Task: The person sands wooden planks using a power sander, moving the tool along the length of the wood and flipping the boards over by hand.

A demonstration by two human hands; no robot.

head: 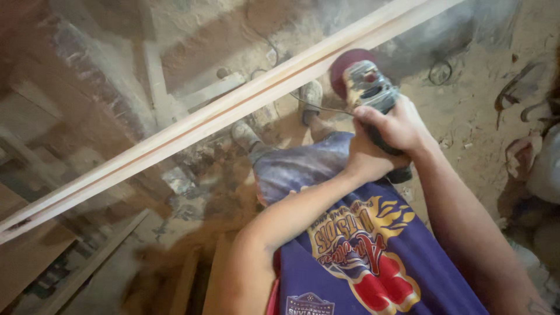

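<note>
A long pale wooden strip (192,125) with a groove along it runs diagonally from lower left to upper right. An angle grinder (368,87) with a dark red sanding disc (345,65) presses against the strip's near edge at upper right. My right hand (399,125) is wrapped around the grinder's body. My left hand (364,160) grips the same tool just below and behind the right one. A thin cord (318,107) trails from the tool toward the left.
Below are my dusty shoes (248,135) on a sawdust-covered floor (466,111). Wooden boards and offcuts (157,81) lie under the strip at left. Pale bags or bundles (536,163) sit at the right edge. My purple printed shirt (361,256) fills the lower middle.
</note>
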